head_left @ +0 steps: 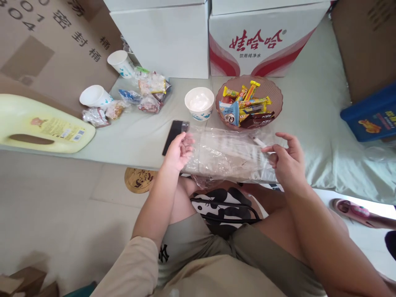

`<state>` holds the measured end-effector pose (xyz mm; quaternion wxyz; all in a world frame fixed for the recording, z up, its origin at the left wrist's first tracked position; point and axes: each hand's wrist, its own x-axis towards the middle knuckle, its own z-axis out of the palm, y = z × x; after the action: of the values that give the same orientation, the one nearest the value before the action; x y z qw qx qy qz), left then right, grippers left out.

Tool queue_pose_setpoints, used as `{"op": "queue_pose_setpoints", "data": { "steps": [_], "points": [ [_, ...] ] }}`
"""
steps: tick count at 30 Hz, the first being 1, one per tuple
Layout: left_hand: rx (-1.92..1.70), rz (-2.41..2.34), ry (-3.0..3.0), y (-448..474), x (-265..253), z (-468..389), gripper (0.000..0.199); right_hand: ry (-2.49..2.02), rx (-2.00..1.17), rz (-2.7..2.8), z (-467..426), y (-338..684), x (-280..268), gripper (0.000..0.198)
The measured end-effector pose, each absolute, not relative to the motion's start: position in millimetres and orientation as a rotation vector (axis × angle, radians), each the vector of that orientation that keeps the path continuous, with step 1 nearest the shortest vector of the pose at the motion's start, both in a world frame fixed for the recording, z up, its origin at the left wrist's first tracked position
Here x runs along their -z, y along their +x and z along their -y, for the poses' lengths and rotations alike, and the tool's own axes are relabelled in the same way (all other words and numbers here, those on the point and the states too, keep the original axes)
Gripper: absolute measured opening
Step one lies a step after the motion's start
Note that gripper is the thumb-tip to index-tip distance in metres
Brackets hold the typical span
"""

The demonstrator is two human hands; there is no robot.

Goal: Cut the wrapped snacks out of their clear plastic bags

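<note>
A clear plastic bag lies crumpled and flattened along the table's near edge, with a corner hanging over it. At the bag's left side is my left hand, its fingers loosely bent and apart with nothing visible in them. My right hand is over the bag's right end, fingers spread. Close to its fingertips lies a small white piece, too small to name. A dark phone lies partly behind my left hand. Beyond the bag stand a white paper bowl and a pinkish ribbed bowl of wrapped snacks.
Wrapped snacks and two paper cups sit at the left, near a large yellow jug. White cartons line the back. A blue package is at the right. Below the table is a panda-patterned stool.
</note>
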<state>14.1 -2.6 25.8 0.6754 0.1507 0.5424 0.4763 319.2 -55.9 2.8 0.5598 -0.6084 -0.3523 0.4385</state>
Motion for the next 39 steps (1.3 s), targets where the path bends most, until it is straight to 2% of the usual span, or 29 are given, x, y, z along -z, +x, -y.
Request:
{"op": "queue_pose_setpoints", "data": {
  "steps": [4,8,10,12,17,19,21,23,25,27,29,31,35,39],
  "points": [
    [-0.981,-1.171,0.502,16.2,-22.9,15.8,0.041,-1.373,-0.976,0.777,55.8,314.6,-5.6,0.038],
    [-0.746,-1.170,0.695,9.9,-16.2,34.5,0.095,-1.360,-0.880,0.778,55.7,310.1,-8.5,0.032],
    [-0.766,-1.185,0.795,6.7,-13.7,38.7,0.106,-1.365,-0.853,0.756,55.5,309.7,-9.7,0.022],
    [-0.877,-1.244,0.876,6.0,-12.3,39.1,0.100,-1.361,-0.855,0.722,55.7,310.1,-10.9,0.016],
    [-1.223,-1.281,1.039,8.4,-12.8,35.6,0.073,-1.357,-0.905,0.732,59.0,312.8,-14.4,0.014],
    [-1.228,-1.299,1.185,7.4,-12.6,34.6,0.052,-1.356,-0.887,0.809,61.3,315.4,-15.8,0.012],
    [-1.175,-1.383,1.373,5.4,-11.6,33.2,0.033,-1.388,-0.846,0.943,63.4,319.3,-17.3,0.019],
    [-1.139,-1.479,1.549,3.0,-9.9,31.0,0.021,-1.474,-0.739,1.133,64.9,323.7,-19.1,0.026],
    [-1.145,-1.510,1.682,0.1,-7.4,28.3,0.017,-1.577,-0.566,1.324,65.6,327.6,-21.2,0.017],
    [-1.199,-1.475,1.753,-3.5,-3.8,25.5,0.015,-1.620,-0.352,1.446,65.9,330.4,-23.4,0.007],
    [-1.292,-1.414,1.767,-7.3,0.4,22.8,0.020,-1.594,-0.198,1.493,66.3,332.4,-25.0,0.009],
    [-1.377,-1.343,1.723,-9.6,3.4,20.7,0.032,-1.525,-0.177,1.512,67.5,333.8,-25.8,0.010],
    [-1.394,-1.166,1.377,-3.3,-1.4,22.3,0.055,-1.443,-0.446,1.446,70.9,334.0,-25.1,0.019],
    [-1.269,-1.226,0.990,12.8,-12.4,26.5,0.059,-1.489,-0.685,1.224,69.9,331.2,-25.2,0.028]
  ]
}}
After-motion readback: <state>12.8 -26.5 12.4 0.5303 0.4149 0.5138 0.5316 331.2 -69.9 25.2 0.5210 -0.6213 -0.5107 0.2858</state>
